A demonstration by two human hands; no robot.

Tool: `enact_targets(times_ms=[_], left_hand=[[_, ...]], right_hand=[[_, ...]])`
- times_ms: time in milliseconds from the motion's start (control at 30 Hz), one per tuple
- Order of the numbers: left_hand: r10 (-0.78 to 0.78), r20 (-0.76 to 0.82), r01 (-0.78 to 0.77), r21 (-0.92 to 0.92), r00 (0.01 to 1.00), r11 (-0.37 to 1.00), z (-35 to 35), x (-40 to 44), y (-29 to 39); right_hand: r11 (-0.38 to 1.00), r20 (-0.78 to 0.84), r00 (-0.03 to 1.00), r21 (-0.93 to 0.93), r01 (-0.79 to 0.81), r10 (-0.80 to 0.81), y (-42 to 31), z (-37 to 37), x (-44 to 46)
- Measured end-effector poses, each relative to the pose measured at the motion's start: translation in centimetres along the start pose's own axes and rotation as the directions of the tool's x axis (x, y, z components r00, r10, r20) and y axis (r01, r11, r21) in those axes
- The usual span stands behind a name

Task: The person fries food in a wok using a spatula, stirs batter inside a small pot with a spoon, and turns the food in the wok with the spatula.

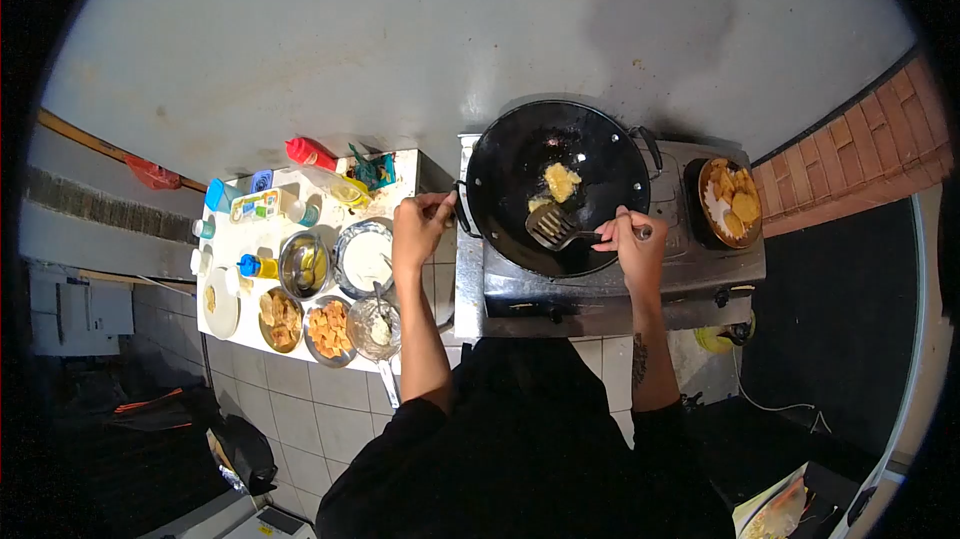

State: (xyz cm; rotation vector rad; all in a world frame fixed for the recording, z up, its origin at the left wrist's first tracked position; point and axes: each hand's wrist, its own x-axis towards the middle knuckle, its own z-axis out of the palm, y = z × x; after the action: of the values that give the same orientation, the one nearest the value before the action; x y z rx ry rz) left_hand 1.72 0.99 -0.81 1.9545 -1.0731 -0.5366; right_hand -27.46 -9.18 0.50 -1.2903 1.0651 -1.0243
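A black wok (505,154) sits on the steel stove, with two golden fried pieces (562,182) in its middle, the lower one partly hidden by the spatula. My right hand (638,244) is closed around the handle of a slotted spatula (551,226), whose head lies inside the wok against the lower piece. At the wok's left side, my left hand (422,227) has its fingers pinched at the looped side handle (464,211).
A plate of fried pieces (738,204) stands on the stove's right end. The white table (405,174) at left carries a bowl of white batter (366,257), a steel bowl (303,266), a plate of orange chunks (329,329), a strainer (376,327) and several bottles. Brick wall (862,144) borders the right.
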Motion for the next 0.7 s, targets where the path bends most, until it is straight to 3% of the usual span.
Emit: enact_targets(times_ms=[100,133,167,233,300,367,500,533,567,633,700], left_hand=[[0.059,-0.098,-0.056,0.034,0.993,0.998,-0.3,-0.3,0.8],[-0.076,-0.054,0.078,0.043,0.996,0.996,-1.0,-0.7,2.2],[-0.083,-0.065,0.087,0.058,0.994,0.995,-1.3,-1.0,2.2],[0.001,-0.077,0.011,0.147,0.997,0.989,-1.5,-1.3,1.9],[-0.01,-0.089,0.019,0.1,0.996,0.995,-1.4,-1.6,1.5],[0.038,-0.183,-0.027,0.06,0.982,0.998,-1.5,-2.1,2.1],[0.037,-0.268,-0.017,0.075,0.963,0.997,-1.6,-3.0,2.5],[0.019,-0.285,0.0,0.068,0.958,0.998,-1.5,-3.2,2.7],[0.017,-0.287,0.005,0.077,0.958,0.997,-1.5,-3.4,2.8],[0.021,-0.18,-0.002,0.107,0.983,0.994,-1.3,-3.8,3.1],[0.013,-0.131,0.001,0.108,0.991,0.994,-0.8,-3.7,2.2]], right_hand=[[0.995,0.08,0.996,0.095,0.029,-0.037,-0.2,-0.8,0.4],[0.987,0.126,0.99,0.159,0.035,-0.056,-0.1,-1.0,0.5],[0.985,0.139,0.989,0.173,0.027,-0.051,-0.3,-1.3,0.5],[0.986,0.361,0.918,0.04,0.16,-0.164,-1.5,-2.4,0.6],[0.981,0.36,0.913,0.064,0.182,-0.193,-2.7,-2.7,0.5],[0.907,0.42,0.838,-0.074,0.414,-0.348,-3.6,-3.1,0.6],[0.866,0.391,0.819,-0.097,0.491,-0.421,-3.8,-4.4,1.8],[0.858,0.373,0.846,-0.199,0.475,-0.382,-3.9,-4.9,2.2],[0.845,0.348,0.874,-0.298,0.445,-0.338,-4.1,-5.1,2.3],[0.867,0.3,0.911,-0.326,0.376,-0.282,-4.1,-5.4,3.1],[0.761,0.344,0.841,-0.374,0.53,-0.417,-4.1,-5.7,4.3]])
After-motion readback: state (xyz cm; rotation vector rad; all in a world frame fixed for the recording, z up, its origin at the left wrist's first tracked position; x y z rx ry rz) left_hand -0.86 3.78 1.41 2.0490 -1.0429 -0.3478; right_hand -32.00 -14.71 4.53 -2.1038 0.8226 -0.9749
